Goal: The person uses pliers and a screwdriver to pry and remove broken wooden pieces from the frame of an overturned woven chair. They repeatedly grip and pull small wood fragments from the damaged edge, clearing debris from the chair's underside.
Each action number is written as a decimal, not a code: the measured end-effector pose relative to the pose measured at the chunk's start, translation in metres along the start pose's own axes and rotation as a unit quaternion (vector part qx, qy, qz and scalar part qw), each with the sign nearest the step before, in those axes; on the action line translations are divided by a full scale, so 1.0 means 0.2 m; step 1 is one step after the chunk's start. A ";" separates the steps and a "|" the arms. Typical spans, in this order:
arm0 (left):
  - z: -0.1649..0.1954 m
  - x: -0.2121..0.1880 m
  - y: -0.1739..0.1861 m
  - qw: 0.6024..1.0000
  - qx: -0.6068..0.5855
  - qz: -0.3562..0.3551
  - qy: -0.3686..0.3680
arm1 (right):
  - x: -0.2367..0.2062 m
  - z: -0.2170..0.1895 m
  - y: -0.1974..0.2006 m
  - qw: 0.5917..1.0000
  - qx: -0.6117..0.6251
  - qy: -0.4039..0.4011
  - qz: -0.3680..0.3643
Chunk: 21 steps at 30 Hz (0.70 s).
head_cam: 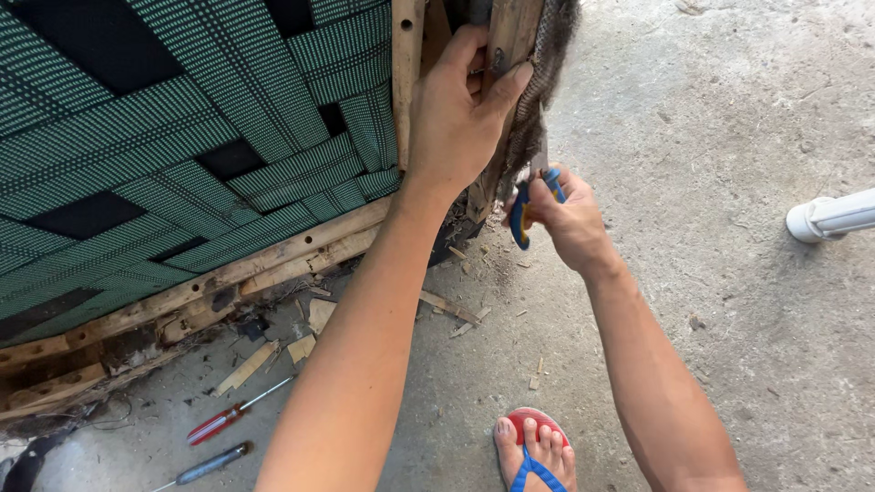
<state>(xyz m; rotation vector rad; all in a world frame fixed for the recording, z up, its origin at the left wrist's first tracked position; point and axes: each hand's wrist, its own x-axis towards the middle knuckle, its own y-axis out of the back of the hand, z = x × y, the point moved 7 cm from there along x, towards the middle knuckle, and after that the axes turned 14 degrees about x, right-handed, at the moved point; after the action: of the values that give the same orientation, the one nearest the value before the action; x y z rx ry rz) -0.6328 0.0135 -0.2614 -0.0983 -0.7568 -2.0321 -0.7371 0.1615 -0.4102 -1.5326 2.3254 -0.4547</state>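
Nearest, a foot in a red and blue sandal (pixel 536 446) stands on the concrete floor (pixel 729 109). To the left lie a red-handled screwdriver (pixel 228 417) and a grey-handled one (pixel 208 464), amid wood splinters (pixel 248 366). Farther off, the right hand (pixel 570 219) is clenched round blue and yellow pliers (pixel 533 200), which run upright, nose upward against frayed grey fabric (pixel 538 82). The left hand (pixel 460 114) wraps the wooden frame post (pixel 509 36), thumb pressed on it. Green webbing (pixel 182 137) fills the frame to the left. A white pipe (pixel 834 219) lies far right.
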 end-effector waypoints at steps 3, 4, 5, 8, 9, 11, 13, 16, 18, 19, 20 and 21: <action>0.01 -0.04 0.00 0.999 0.025 0.037 -0.019 | 0.02 0.10 0.00 0.969 0.183 -0.133 -0.099; 0.03 -0.08 0.03 0.993 0.048 0.097 -0.036 | 0.04 0.12 0.00 0.959 0.213 -0.143 -0.120; 0.05 -0.15 0.05 0.984 0.070 0.156 -0.053 | 0.05 0.14 0.00 0.948 0.243 -0.152 -0.140; 0.03 -0.38 0.04 0.972 0.104 0.206 0.053 | 0.08 0.25 -0.04 0.910 0.330 -0.188 -0.165; -0.04 -0.45 -0.04 0.978 0.049 0.131 0.152 | 0.08 0.28 -0.05 0.897 0.357 -0.201 -0.167; -0.09 -0.53 -0.16 0.971 -0.005 0.036 0.236 | 0.07 0.41 0.03 0.900 0.356 -0.251 0.012; -0.08 -0.56 -0.20 0.975 -0.001 0.013 0.224 | 0.05 0.43 0.06 0.912 0.338 -0.222 0.064; -0.09 -0.53 -0.24 0.968 0.006 -0.065 0.243 | 0.04 0.32 0.04 0.959 0.268 -0.089 0.007; -0.11 -0.53 -0.26 0.951 0.005 -0.128 0.281 | 0.00 0.27 0.04 0.981 0.182 -0.047 0.048; -0.12 -0.52 -0.27 0.942 0.006 -0.157 0.296 | -0.02 0.22 0.05 0.988 0.118 0.004 0.097; -0.10 -0.49 -0.25 0.953 0.045 -0.137 0.267 | -0.06 0.17 0.05 0.986 0.054 0.056 0.144; -0.09 -0.47 -0.24 0.960 0.082 -0.118 0.238 | -0.12 0.11 0.04 0.976 -0.010 0.105 0.192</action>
<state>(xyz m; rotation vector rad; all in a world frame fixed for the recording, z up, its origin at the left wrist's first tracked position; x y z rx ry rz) -0.6145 0.0914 -0.3312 0.5834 -0.6435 -2.0847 -0.7255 0.1844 -0.4318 -1.0434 2.7128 -0.5107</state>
